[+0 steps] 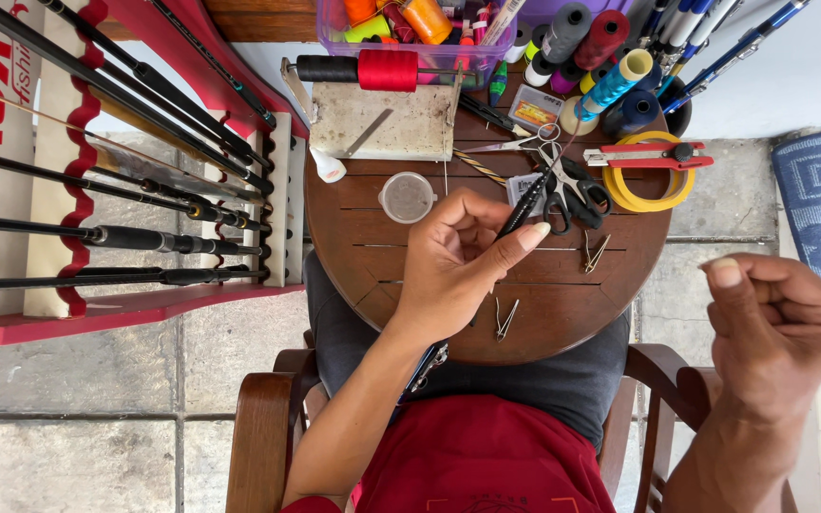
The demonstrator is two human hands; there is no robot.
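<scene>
My left hand (453,261) is closed around a thin black rod (523,211) over the round wooden table (353,237); the rod's tip points up toward black-handled scissors (567,190). The rod's lower end shows below my wrist near my lap. My right hand (776,328) hovers off the table's right side, fingers curled loosely, thumb up; it may pinch a fine thread but I cannot see one.
Thread spools (601,57), a purple plastic box (401,43), a yellow tape roll (653,180), a red cutter (648,157), a small clear lid (407,197) and metal clips (505,318) lie on the table. A red rack of fishing rods (125,180) stands left. Wooden chair arms (263,427) flank me.
</scene>
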